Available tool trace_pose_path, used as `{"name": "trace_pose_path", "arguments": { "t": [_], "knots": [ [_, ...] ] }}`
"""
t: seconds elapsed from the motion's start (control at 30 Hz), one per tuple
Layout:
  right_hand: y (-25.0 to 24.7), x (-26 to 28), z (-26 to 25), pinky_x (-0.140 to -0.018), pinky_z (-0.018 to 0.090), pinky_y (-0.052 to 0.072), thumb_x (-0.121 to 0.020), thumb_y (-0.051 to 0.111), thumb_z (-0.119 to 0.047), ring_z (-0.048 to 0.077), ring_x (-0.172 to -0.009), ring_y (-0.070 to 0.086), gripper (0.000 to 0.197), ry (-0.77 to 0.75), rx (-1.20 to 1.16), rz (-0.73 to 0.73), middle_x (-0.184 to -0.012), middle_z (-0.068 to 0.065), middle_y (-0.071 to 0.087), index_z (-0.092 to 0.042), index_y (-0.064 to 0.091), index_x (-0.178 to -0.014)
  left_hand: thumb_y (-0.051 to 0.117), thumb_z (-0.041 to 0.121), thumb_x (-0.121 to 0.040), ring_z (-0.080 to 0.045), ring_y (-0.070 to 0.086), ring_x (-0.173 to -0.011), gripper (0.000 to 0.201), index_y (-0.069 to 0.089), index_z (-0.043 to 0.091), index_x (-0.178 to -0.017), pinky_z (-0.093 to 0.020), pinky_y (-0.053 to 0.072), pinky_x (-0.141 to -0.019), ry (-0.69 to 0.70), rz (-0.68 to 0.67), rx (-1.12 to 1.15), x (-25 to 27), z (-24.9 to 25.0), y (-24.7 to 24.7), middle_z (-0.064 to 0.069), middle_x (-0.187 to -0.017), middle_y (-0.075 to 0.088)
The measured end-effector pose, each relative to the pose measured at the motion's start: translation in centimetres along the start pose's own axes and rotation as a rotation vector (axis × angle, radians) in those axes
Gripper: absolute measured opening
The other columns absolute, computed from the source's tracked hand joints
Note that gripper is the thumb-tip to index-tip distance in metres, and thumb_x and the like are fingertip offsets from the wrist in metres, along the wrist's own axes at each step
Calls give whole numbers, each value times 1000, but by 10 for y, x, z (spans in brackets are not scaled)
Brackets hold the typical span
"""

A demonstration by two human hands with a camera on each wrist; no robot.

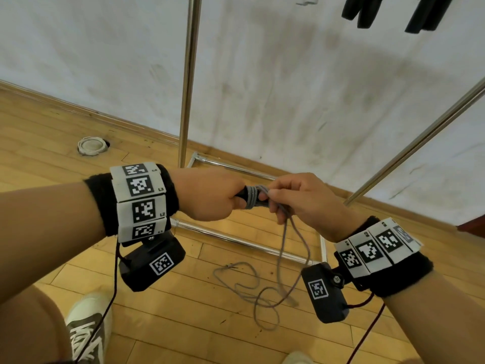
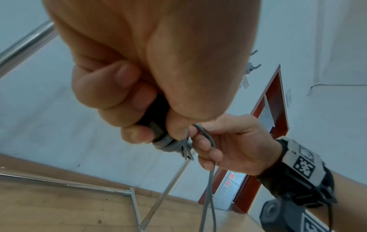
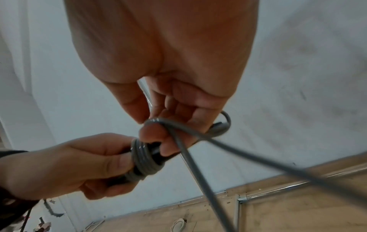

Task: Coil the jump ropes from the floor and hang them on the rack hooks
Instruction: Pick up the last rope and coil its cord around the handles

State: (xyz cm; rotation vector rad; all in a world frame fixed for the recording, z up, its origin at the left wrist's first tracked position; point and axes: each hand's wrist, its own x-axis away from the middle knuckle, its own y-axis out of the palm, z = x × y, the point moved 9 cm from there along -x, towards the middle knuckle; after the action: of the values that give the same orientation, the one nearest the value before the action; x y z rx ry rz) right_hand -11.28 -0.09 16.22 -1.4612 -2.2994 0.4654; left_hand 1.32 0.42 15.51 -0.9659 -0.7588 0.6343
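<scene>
I see the grey jump rope (image 1: 284, 245) wound several turns round its black handle (image 3: 155, 153), clenched in left hand (image 1: 210, 195), right hand (image 1: 301, 199) fingers pinching a loop; only head view shows slack on the floor (image 1: 183, 298).

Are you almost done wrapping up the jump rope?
Partly. A few turns of grey rope already wrap the black handle in the left hand. The right hand pinches the next loop. Loose rope still lies on the floor, nothing hung yet.
</scene>
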Motion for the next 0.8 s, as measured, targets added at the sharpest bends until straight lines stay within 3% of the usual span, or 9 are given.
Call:
{"name": "trace_pose_path", "arguments": {
  "t": [0.13,0.23,0.33,0.43,0.5,0.6,0.7,0.8],
  "knots": [
    [-1,5,-7,-64,24,55,-95,59,-5,14,-63,67,13,-67,-89,74,-73,3,72,-10,71,-98,44,33,-102,-16,51,-59,25,51,20,-84,-28,40,-55,-9,173,73,0,-5,-19,-1,-73,59],
    [-4,9,-8,-55,22,51,-95,62,-16,10,-55,62,12,-108,-85,188,-67,2,71,-13,72,-89,44,32,-102,-15,53,-59,22,51,23,-84,-27,40,-54,4,255,151,2,-4,-28,1,-73,59],
    [0,11,-4,-44,19,40,-96,60,-31,9,-45,49,24,-121,-103,227,-59,3,66,-15,72,-82,44,33,-102,-19,55,-64,21,54,17,-93,-36,47,-60,19,284,258,5,-3,-33,-1,-77,60],
    [3,14,2,-46,21,37,-89,57,-46,11,-45,43,36,-125,-150,229,-58,5,63,-16,73,-76,45,32,-102,-17,51,-59,23,56,13,-96,-36,45,-59,53,274,359,9,2,-34,-3,-74,60],
    [3,17,2,-52,23,41,-92,56,-41,11,-50,46,36,-164,-115,193,-63,0,65,-12,75,-83,46,32,-102,-14,49,-56,24,56,12,-94,-34,44,-58,77,260,397,11,6,-33,-2,-71,60],
    [5,20,-2,-64,24,44,-100,54,-11,8,-61,49,20,-260,1,93,-69,-16,64,-7,73,-95,46,31,-102,-14,50,-59,23,58,12,-97,-37,46,-62,113,234,435,15,11,-34,3,-68,58],
    [5,21,1,-64,23,47,-98,54,-9,8,-65,56,19,-288,21,23,-72,-10,65,-8,71,-89,46,28,-102,-13,50,-60,16,57,24,-91,-38,47,-62,196,180,461,19,23,-32,5,-67,57],
    [6,21,14,-55,24,46,-94,56,-36,9,-54,54,25,-195,16,-11,-71,-1,69,-17,72,-91,46,27,-103,-10,49,-55,24,56,41,-85,-29,45,-56,266,138,482,24,32,-33,5,-65,57]
  ]
}}
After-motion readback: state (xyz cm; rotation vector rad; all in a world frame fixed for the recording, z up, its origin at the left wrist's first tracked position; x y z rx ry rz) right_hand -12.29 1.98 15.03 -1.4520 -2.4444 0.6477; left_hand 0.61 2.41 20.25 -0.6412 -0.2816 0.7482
